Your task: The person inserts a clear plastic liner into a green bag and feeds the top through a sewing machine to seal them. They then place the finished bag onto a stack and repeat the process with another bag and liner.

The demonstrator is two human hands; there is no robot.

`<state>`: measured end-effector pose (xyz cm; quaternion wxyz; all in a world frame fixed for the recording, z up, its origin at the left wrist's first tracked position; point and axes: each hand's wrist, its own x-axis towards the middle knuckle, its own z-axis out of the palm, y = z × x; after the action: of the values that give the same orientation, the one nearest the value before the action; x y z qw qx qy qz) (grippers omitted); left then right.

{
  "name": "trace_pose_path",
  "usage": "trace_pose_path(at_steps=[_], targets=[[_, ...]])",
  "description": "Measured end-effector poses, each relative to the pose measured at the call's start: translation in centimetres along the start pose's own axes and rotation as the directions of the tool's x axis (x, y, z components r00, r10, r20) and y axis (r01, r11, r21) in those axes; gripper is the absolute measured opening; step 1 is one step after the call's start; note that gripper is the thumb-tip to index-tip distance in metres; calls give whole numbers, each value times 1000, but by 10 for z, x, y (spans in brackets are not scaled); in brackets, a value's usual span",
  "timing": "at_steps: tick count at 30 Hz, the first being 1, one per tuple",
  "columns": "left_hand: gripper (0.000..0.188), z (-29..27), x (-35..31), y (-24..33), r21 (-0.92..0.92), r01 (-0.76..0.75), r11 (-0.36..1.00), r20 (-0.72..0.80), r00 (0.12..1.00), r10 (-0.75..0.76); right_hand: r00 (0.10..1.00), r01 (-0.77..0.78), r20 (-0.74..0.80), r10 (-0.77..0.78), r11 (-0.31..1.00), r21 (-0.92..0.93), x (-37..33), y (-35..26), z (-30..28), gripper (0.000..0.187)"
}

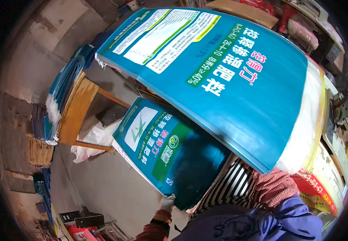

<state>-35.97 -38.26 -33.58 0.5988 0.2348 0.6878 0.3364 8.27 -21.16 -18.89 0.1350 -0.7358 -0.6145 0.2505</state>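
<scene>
My left hand (pixel 167 203), in a pale glove, pinches the near left corner of a blue-green printed woven sack (pixel 198 160). That sack lies flat and slanting in front of me, its right part tucked below a higher stack. The higher stack of flat blue-green sacks (pixel 262 108) spans the upper middle and right, with white print on top. My right forearm, in a red checked sleeve (pixel 276 186), reaches toward the near edge of this stack. The right hand itself is hidden there.
At the left stands a wooden stool (pixel 77 112) with folded sacks (pixel 65 88) beside it. A white plastic bag (pixel 95 138) lies on the floor (pixel 97 180). A red and yellow sack (pixel 316 190) sits at right, near machinery (pixel 340 120). Red clutter (pixel 77 232) is at lower left.
</scene>
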Motion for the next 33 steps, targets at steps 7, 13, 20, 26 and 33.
trace_pose_path(at_steps=[7, 13, 20, 26, 33], targets=[[45, 67, -37, 119, 958, 197, 207, -254, 918, 303, 997, 44, -64, -34, 986, 162, -43, 12, -2, 22], [50, 180, -99, 227, 626, -761, 171, 228, 388, 893, 973, 187, -200, -117, 907, 377, -57, -15, 20, 21], [40, 350, -169, 309, 129, -905, -406, 820, -133, 557, 884, 368, 300, -358, 929, 24, -122, -18, -89, 35], [31, 405, -146, 325, 172, -842, -512, 881, -102, 463, 885, 404, -13, -466, 752, 521, -158, 11, -121, 28], [5, 413, -153, 326, 191, -893, -408, 886, -22, 463, 861, 257, -257, 438, 60, 965, -146, 30, -163, 26]])
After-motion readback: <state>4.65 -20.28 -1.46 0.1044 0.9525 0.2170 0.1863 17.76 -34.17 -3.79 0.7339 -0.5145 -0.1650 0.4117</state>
